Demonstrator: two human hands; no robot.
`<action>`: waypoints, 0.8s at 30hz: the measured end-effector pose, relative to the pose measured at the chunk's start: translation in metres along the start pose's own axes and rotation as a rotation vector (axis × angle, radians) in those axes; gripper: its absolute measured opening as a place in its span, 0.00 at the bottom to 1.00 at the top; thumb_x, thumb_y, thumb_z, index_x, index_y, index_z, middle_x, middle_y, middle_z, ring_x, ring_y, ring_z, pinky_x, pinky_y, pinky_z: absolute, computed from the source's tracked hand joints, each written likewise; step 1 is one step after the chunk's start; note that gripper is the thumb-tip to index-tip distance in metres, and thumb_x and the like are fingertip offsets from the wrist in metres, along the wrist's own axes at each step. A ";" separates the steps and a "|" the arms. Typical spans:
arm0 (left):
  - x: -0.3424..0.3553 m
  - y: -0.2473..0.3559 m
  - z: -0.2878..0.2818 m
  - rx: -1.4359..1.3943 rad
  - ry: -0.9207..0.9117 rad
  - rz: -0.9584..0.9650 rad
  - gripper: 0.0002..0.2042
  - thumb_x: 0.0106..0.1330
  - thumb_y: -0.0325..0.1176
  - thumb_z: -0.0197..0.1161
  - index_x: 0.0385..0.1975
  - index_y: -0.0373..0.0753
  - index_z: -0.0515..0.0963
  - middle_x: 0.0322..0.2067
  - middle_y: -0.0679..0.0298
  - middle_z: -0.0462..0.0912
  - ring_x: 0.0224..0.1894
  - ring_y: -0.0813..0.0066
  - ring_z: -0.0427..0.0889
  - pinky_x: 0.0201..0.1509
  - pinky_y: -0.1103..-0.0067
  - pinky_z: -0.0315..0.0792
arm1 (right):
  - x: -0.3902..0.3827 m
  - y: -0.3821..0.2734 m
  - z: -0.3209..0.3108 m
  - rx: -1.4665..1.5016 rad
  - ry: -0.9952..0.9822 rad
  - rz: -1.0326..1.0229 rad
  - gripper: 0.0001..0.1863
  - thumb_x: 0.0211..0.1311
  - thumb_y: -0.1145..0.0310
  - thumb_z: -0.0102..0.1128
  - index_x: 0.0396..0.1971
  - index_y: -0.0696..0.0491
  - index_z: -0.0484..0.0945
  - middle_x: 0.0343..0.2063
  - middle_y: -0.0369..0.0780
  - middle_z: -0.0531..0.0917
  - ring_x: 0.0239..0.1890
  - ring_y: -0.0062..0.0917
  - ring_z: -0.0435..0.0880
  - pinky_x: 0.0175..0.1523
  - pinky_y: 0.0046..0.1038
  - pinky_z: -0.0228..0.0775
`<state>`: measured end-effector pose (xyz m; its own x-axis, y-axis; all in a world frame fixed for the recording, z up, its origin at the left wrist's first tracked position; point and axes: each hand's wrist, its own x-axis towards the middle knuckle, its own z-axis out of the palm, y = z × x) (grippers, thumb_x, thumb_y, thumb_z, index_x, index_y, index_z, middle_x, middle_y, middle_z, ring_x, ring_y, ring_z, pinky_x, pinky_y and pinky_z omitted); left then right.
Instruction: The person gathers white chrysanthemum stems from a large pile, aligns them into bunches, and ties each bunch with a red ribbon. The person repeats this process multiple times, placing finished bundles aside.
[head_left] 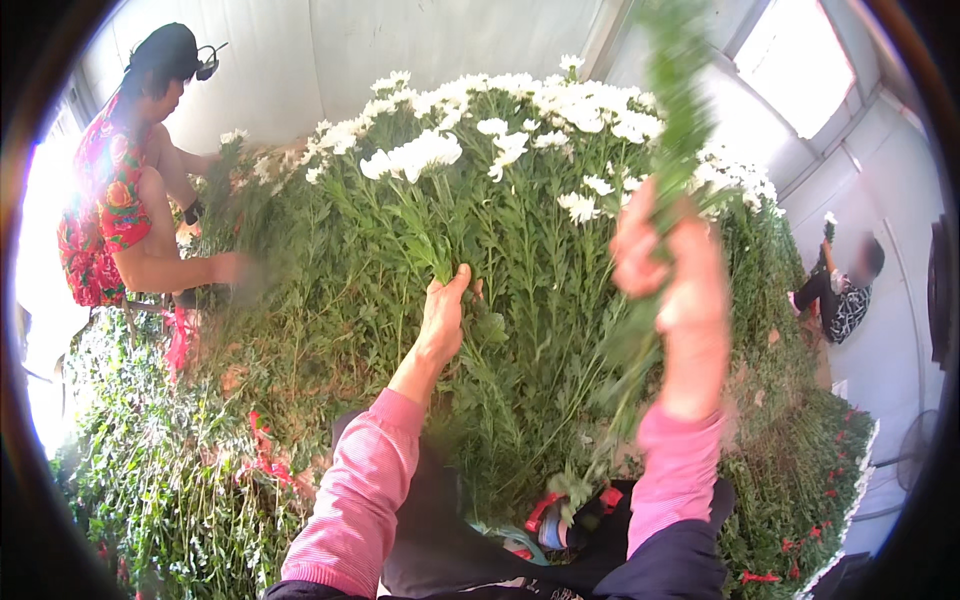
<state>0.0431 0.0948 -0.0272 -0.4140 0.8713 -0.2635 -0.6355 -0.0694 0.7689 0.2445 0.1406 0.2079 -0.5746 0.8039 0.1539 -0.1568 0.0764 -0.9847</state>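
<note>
My left hand [443,315] is closed around the leafy stems of a small bunch of white chrysanthemums [415,157], blooms upward, in front of the big pile. To the right, my right hand [670,255] is raised and blurred by motion. Its fingers wrap round a green leafy stem [680,100] that reaches up past the top edge, so its upper end is out of sight. Behind both hands a large heap of white chrysanthemums [590,110] stands with its stems toward me.
At the left a person in a red flowered top [125,190] reaches into the stems. Another person [845,290] sits far right with a white flower. Cut stems and leaves [180,480] with red ties [265,455] lie at lower left. A fan [915,450] stands at right.
</note>
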 end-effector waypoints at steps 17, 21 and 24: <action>-0.013 0.003 -0.006 0.026 -0.128 -0.116 0.34 0.70 0.60 0.55 0.59 0.32 0.71 0.50 0.55 0.82 0.48 0.66 0.84 0.52 0.66 0.80 | -0.077 0.205 0.074 -0.532 0.169 0.398 0.26 0.79 0.53 0.40 0.56 0.60 0.74 0.41 0.59 0.83 0.46 0.53 0.82 0.50 0.44 0.73; -0.026 0.007 0.023 0.373 -0.177 -0.015 0.11 0.66 0.37 0.68 0.29 0.33 0.83 0.22 0.62 0.83 0.24 0.73 0.82 0.32 0.75 0.80 | -0.090 0.229 0.082 -0.743 0.228 0.156 0.23 0.77 0.53 0.46 0.42 0.62 0.75 0.21 0.55 0.80 0.27 0.50 0.83 0.32 0.44 0.73; -0.021 0.009 0.016 0.246 -0.131 -0.019 0.08 0.65 0.33 0.68 0.29 0.35 0.81 0.19 0.64 0.81 0.18 0.76 0.78 0.25 0.77 0.75 | -0.087 0.215 0.067 -1.024 0.069 0.115 0.25 0.74 0.47 0.49 0.41 0.57 0.80 0.23 0.51 0.83 0.26 0.50 0.83 0.31 0.44 0.75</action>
<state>0.0562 0.0837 -0.0057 -0.3052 0.9279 -0.2140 -0.4586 0.0537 0.8870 0.2066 0.0473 -0.0115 -0.4903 0.8678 0.0808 0.6742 0.4364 -0.5958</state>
